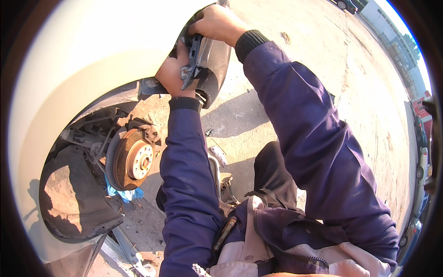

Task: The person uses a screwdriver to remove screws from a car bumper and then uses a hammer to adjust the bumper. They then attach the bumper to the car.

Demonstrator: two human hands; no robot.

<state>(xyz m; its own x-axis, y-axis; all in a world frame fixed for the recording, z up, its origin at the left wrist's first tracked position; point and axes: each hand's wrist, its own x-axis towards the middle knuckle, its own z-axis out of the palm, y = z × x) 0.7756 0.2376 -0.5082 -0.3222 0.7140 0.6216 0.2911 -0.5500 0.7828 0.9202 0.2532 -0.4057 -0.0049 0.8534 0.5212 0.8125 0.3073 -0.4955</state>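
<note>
At the rear edge of a cream car body panel (92,41), both my hands work around a dark plastic bracket (193,57) with slots. My right hand (219,23) is closed, its fingers curled round the bracket's upper end; their tips are hidden. Below it, my left hand (173,76) reaches up between the panel and the bracket. One of its digits points upward, while the other fingers are hidden behind the parts. A dark, curved bumper corner (218,60) stands just right of the bracket.
Inside the open wheel arch, a rusty brake disc (123,159) sits on its hub without a wheel. Crumpled blue material (124,194) lies under it. A loosened dark arch liner (76,189) hangs at left. Metal bars (122,251) lie below. Parked cars (419,166) line the far right.
</note>
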